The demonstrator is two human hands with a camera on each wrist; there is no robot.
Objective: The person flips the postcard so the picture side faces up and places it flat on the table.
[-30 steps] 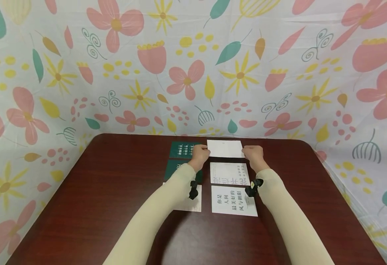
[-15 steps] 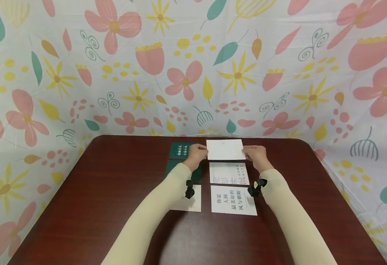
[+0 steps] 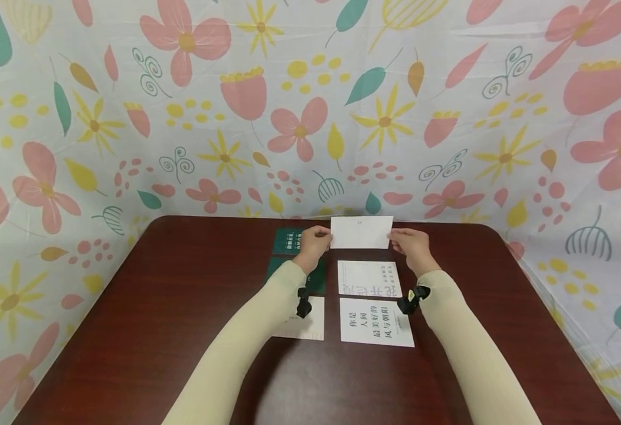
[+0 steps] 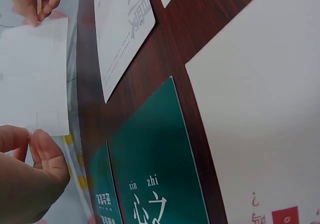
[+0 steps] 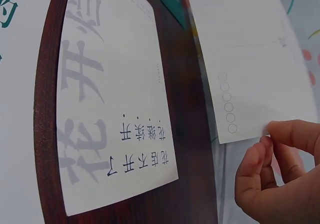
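A white postcard is held up above the far edge of the table, its pale back towards me. My left hand pinches its left edge between thumb and fingers. On the opposite edge my right hand has the same kind of pinch. The right wrist view shows a row of small printed circles along one side of that postcard. Nearest below lies a white card with large grey characters. Beside my left hand is a dark green card with white writing, partly covered by the hand.
Another green card and a cream card lie partly under my left forearm. A white card with dark characters is nearest on the right. The reddish-brown table meets a flower-patterned cloth behind.
The postcard has risen and moved slightly away, off the table surface. Both hands rose with it, and their fingers went from tightly curled to a looser fingertip pinch.
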